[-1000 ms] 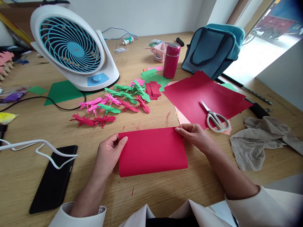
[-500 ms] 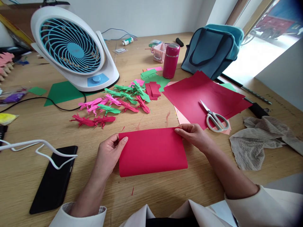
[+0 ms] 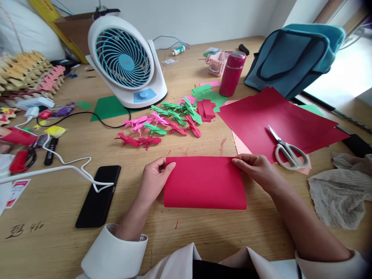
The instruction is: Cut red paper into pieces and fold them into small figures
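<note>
A red sheet of paper (image 3: 205,182), bent over on itself with a rounded edge toward me, is held just over the table between both hands. My left hand (image 3: 158,176) pinches its far left corner, thumb on top. At the far right corner my right hand (image 3: 252,168) pinches it between thumb and fingers. Beyond the paper lie several folded, fringed pieces in red, green and pink (image 3: 162,124). White-handled scissors (image 3: 286,151) rest on a stack of larger red sheets (image 3: 261,116) to the right.
A white and blue fan (image 3: 124,64) stands at the back left. A red flask (image 3: 232,73), a pink basket (image 3: 217,64) and a blue bag (image 3: 290,58) are at the back. Left lies a black phone (image 3: 99,197) under white cable; right, a grey cloth (image 3: 337,193).
The view has swung left, so everything appears further right and more of the table's left side shows. Both hands keep their hold on the red paper, which now sits more level.
</note>
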Motion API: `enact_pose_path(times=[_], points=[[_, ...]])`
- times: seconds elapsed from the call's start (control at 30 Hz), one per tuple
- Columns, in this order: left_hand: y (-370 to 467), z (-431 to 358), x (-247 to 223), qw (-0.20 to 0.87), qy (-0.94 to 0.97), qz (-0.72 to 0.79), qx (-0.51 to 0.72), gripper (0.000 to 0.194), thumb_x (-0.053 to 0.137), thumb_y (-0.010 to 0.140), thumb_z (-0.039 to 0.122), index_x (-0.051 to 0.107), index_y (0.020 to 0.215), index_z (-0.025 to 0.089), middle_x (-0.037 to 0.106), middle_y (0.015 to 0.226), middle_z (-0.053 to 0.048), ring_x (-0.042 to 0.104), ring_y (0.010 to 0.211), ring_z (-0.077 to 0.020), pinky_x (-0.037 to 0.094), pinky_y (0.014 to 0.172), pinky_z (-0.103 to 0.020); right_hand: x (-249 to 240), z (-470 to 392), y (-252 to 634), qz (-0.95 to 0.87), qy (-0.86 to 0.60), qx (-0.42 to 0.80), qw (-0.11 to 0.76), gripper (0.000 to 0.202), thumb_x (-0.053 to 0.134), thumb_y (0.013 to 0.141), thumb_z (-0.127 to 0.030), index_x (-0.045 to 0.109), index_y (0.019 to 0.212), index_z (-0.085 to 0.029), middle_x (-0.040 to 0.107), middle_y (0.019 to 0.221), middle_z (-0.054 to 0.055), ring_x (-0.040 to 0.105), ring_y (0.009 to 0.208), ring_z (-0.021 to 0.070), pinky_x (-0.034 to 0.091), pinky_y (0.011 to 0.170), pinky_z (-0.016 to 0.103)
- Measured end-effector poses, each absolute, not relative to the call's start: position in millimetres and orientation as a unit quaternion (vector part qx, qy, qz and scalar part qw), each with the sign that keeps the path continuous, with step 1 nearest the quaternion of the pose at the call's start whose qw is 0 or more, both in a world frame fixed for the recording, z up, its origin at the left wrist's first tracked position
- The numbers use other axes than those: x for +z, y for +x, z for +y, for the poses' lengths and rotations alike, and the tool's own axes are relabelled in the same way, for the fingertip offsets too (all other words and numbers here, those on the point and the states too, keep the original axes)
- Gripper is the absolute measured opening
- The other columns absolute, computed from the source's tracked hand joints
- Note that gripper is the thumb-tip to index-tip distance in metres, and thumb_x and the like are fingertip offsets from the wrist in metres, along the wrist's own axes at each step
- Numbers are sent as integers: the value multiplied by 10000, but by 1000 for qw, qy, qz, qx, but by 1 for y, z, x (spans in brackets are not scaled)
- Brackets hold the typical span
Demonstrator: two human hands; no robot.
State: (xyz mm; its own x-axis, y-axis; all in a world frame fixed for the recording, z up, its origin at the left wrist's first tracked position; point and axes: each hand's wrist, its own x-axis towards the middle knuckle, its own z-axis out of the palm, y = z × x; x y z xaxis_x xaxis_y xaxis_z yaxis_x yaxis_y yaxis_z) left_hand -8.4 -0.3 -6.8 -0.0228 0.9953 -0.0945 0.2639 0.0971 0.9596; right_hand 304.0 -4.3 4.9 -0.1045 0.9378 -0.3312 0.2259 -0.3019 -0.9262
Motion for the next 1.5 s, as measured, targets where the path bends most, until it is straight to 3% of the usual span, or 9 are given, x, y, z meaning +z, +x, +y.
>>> enact_pose_path(times=[0.33,0.53,0.8,1.0,1.13,1.5], points=[[-7,-1,-5,433,535,609,395,253,682,759,424,607,728,185,579,652,15,531,649,-142,425,595,-238,3,-5,303,-507,-600,529,320,453,695,717,-651,688,727,-198,647,668,40,519,573,164,394,466,267],[-9,-1,-7,442,546,598,386,293,652,793,442,540,701,187,543,637,39,486,602,-113,395,574,-219,6,-5,300,-498,-606,526,328,412,729,711,-610,698,750,-201,655,690,39,525,592,158,412,489,258],[-8,-1,-5,414,571,604,372,266,622,810,396,521,683,185,536,632,41,479,604,-111,378,582,-217,-2,-5,301,-543,-588,503,326,391,665,789,-570,644,817,-181,623,702,32,501,581,144,373,487,251],[-4,-5,-2,294,641,648,288,212,575,829,340,529,678,197,510,604,46,459,586,-119,326,580,-238,-3,-6,296,-633,-629,344,292,302,597,835,-482,639,763,-192,536,600,2,436,541,137,315,485,266],[1,-7,0,200,685,666,218,240,562,837,291,457,636,211,488,593,41,444,579,-131,293,578,-260,-6,-6,292,-671,-636,274,265,233,563,850,-401,636,752,-203,590,631,17,483,563,156,356,527,282],[12,-13,-2,48,747,654,107,83,558,864,204,524,790,216,663,867,-49,596,827,-221,329,681,-332,-9,-5,286,-737,-622,167,205,123,535,842,-253,529,725,-214,624,741,36,548,663,182,361,601,290]])
